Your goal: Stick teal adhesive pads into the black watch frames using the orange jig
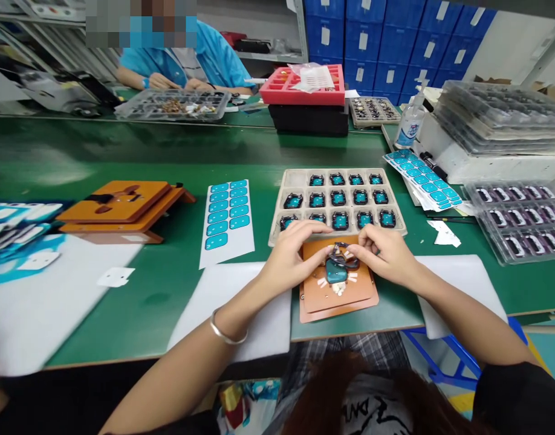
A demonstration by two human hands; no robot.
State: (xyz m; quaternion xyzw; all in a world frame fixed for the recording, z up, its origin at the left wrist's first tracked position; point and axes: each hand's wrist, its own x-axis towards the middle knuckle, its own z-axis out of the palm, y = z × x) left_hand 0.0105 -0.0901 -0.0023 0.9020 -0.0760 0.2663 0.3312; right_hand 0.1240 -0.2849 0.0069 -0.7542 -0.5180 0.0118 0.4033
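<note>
My left hand point(300, 251) and my right hand point(384, 254) pinch a small dark rounded frame point(349, 261), like a watch case, from either side. It sits tilted over an orange-brown fixture board point(320, 302) at the table's front edge. In the board's middle lies a blue square piece point(335, 273), partly under the frame. Small white strips and pads point(338, 289) lie around it on the board. Just behind my hands, a cream compartment tray point(305, 196) holds several similar dark frames with blue squares. My fingertips partly hide the frame.
A sheet of blue stickers point(227, 217) and an orange stand point(123, 205) lie left. More sticker sheets point(422, 178), a clear tray of parts point(517, 220) and a pump bottle point(410, 124) are right. A co-worker in blue point(218, 54) sits opposite, behind a red tray point(300, 93).
</note>
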